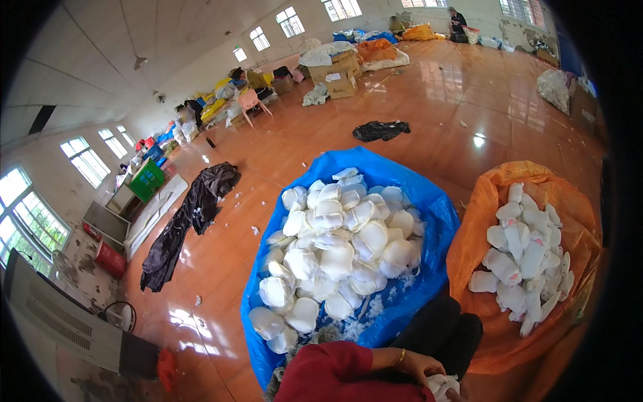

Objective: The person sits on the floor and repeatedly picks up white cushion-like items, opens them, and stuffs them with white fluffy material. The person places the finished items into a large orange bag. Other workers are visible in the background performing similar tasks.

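Observation:
My left hand (418, 366), below a red sleeve and a thin bracelet, is closed on a small white fabric piece (443, 384) at the lower edge. Fingers of my right hand (455, 395) grip the same piece from the other side; most of that hand is cut off. Left of my dark-trousered knees, an open blue sack (435, 201) holds a heap of rounded, padded white pieces (335, 258) and loose white fluff (355, 327). On the right, an open orange sack (469, 268) holds longer, stuffed-looking white pieces (522, 258), some with pinkish marks.
Dark cloth (194, 221) and a black plastic bag (382, 130) lie on the shiny reddish floor (455, 100). Further back are cardboard boxes (340, 82), a pink chair (252, 104) and a green crate (146, 178). People (457, 25) sit among bags along the far wall.

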The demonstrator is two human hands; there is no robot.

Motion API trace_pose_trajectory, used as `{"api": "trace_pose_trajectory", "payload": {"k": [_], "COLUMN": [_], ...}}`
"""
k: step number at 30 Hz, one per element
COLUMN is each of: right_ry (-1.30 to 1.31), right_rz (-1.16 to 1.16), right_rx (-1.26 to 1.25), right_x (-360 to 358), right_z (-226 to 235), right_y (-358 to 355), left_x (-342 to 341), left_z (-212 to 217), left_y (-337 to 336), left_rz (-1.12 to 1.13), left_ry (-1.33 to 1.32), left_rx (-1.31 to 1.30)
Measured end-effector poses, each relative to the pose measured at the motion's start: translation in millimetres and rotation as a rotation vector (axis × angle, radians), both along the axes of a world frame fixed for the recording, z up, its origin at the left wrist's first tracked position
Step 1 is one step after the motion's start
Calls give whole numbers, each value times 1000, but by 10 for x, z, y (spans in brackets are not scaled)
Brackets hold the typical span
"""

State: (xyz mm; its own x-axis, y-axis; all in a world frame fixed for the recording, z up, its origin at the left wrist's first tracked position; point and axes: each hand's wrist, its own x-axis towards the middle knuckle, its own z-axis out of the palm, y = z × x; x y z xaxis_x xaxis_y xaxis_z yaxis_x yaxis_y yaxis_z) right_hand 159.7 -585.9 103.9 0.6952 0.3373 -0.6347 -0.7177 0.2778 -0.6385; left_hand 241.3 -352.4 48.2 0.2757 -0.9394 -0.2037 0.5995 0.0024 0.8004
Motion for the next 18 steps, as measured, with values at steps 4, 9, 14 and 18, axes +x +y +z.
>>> {"api": "trace_pose_trajectory", "payload": {"k": [4, 9, 14, 18], "right_ry": [9, -52, -246, -496], "right_rz": [123, 257, 344, 397], "right_rx": [-13, -91, -283, -505], "right_x": [59, 84, 8, -35], "right_z": [-61, -146, -242, -267], "right_y": [54, 93, 89, 112], "left_x": [-34, -277, -350, -409], "left_z": [-1, -316, -338, -399], "left_y": [-42, -148, -153, -224], "left_rz": [-19, 85, 134, 197], "left_ry": [-69, -122, -115, -133], "left_rx": [120, 165, 137, 174]}}
